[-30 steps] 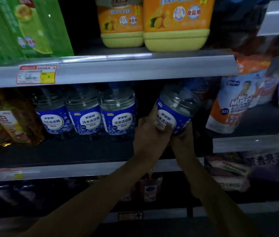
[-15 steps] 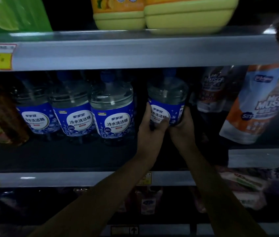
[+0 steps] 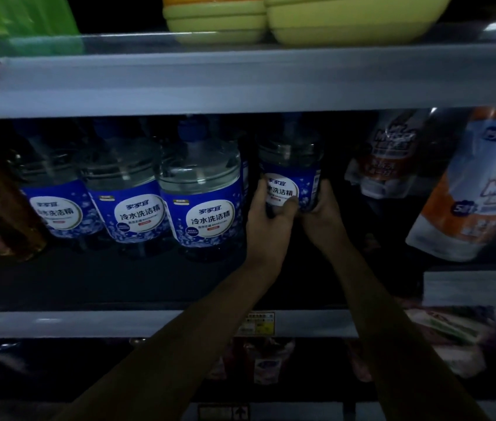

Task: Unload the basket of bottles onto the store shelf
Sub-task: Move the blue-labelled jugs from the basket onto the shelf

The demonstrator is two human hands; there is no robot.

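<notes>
as both hands (image 3: 295, 217) grip it, clear round bottle (image 3: 290, 171) stands upright.

Both bare forearms reach up from the bottom of frame, converging across the front edge of the grey metal shelf (image 3: 88, 322). Left grip (image 3: 266, 221) curled on left side of clear plastic bottle with blue label (image 3: 290, 165), thumb across label front. Right grip (image 3: 322, 211) cups lower right side, fingertips hidden behind. Grips close together; contact between them unclear.
</notes>
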